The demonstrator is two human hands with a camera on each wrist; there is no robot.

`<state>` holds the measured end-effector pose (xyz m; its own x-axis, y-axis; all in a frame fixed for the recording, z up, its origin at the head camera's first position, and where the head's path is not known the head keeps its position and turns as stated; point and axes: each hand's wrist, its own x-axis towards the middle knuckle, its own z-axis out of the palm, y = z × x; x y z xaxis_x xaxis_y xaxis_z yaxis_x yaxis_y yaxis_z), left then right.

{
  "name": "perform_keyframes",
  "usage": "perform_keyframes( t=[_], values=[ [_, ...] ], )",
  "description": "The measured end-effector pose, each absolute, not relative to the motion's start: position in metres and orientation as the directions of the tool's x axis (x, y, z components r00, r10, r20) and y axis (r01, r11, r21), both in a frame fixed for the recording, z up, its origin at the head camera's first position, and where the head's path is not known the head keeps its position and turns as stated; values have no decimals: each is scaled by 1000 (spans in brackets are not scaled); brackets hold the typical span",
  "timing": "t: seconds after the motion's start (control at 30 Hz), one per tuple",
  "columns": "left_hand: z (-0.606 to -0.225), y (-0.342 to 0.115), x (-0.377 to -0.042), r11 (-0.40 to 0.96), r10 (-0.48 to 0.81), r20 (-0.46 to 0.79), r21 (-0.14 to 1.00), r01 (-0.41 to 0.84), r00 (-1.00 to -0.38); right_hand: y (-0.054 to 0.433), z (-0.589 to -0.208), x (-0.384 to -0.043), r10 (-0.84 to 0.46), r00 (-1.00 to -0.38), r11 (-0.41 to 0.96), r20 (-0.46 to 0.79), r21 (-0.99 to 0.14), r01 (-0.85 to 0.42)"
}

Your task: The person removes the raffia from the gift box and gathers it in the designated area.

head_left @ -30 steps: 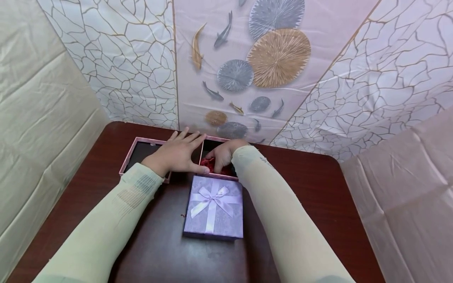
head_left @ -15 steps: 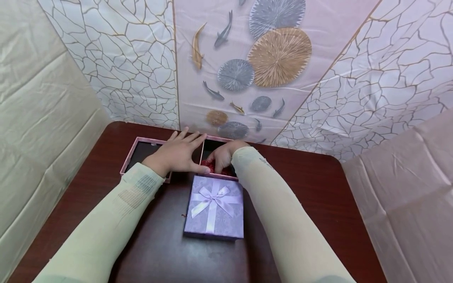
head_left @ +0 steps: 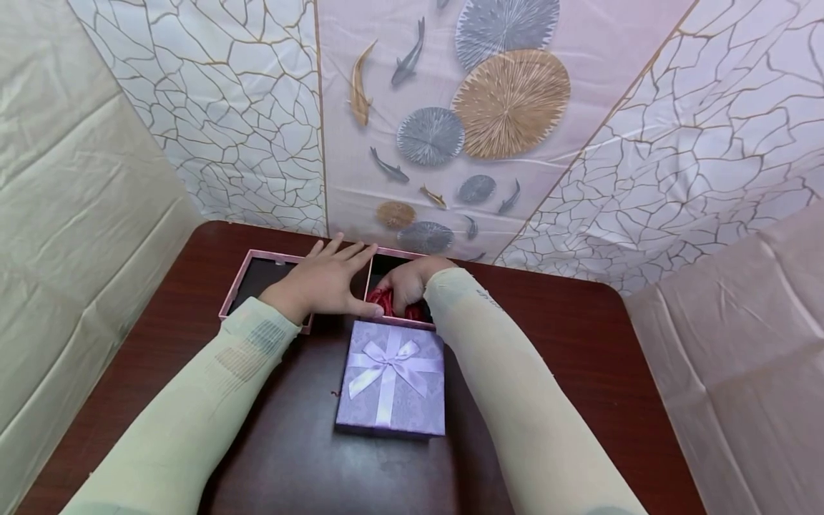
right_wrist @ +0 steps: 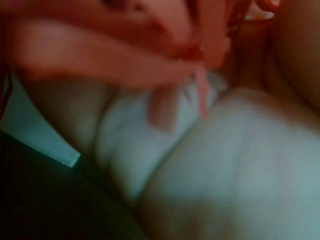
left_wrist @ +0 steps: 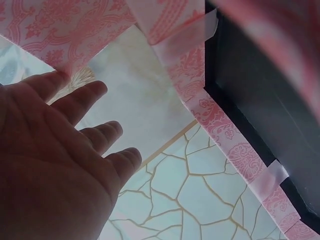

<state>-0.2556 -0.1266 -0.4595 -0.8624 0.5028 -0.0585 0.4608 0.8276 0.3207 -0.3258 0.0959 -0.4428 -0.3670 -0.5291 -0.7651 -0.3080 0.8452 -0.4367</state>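
Note:
My left hand (head_left: 322,282) spreads its fingers over the gap between two pink-edged boxes. Its thumb and fingertips touch the near side wall of the right pink box (head_left: 402,251). In the left wrist view that wall (left_wrist: 55,30) shows a pink pattern, with a fingertip at its edge. My right hand (head_left: 412,282) reaches down into this box, fingers curled among red shredded paper (head_left: 385,300). Close up in the right wrist view, red strips (right_wrist: 100,55) bunch against the curled fingers; the fingertips are hidden.
The left pink box (head_left: 260,277), dark inside, stands partly under my left wrist. In front of the right box lies a lilac gift box (head_left: 390,411) with a ribbon bow. A small red scrap (head_left: 335,393) lies beside it. Patterned cloth walls surround the brown table (head_left: 547,300).
My right hand has shifted slightly within the box, and more red shredded paper shows bunched about its fingers. The left hand stays in place.

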Motion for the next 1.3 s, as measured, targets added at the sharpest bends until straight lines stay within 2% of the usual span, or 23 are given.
perform_keyframes(
  t=[0.17,0.47,0.73,1.1,1.3],
  values=[
    [-459,-126,-255,828,506,-62,314,464,-860,100,-438,-327,-556,-403,831,-727,-466,-305],
    [-457,-126,-256,831,504,-67,310,462,-861,102,-425,-335,-606,-456,794,-652,-462,-394],
    [-459,-125,-257,824,512,-53,312,473,-858,114,-404,-334,-600,-516,800,-612,-465,-378],
    [-459,-124,-256,823,510,-82,336,458,-856,137,-382,-325,-692,-613,676,-381,-638,-367],
    [-459,-125,-256,824,510,-86,334,457,-856,151,-378,-315,-699,-681,617,-215,-662,-424]
  ],
)
